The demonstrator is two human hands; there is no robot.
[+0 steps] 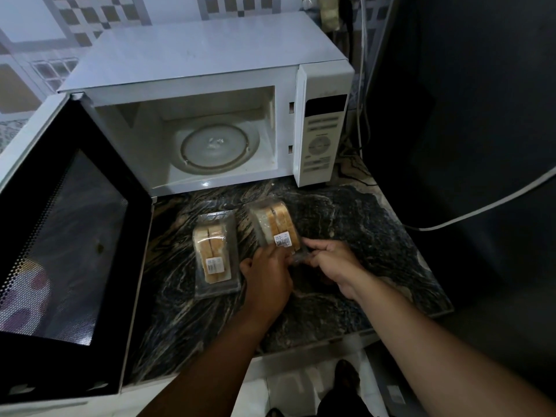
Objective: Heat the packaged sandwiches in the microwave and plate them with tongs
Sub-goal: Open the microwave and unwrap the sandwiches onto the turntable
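A white microwave [319, 85] stands at the back of the dark marble counter [361, 236]. Its door [69, 251] hangs wide open to the left, and the glass turntable [216, 147] inside is bare. Two clear plastic packs of sandwiches lie in front of it. The left sandwich pack [215, 251] rests flat, untouched. The right sandwich pack [275, 225] is tilted, and both hands grip its near end: my left hand [267, 278] on the left corner, my right hand [334, 263] on the right corner. No tongs or plate are in view.
A large dark appliance [469, 145] fills the right side, with a white cable [487, 206] across it. More cables hang behind the microwave. The counter's front edge lies just below my forearms, with floor tiles and a foot below. Tiled wall at the back.
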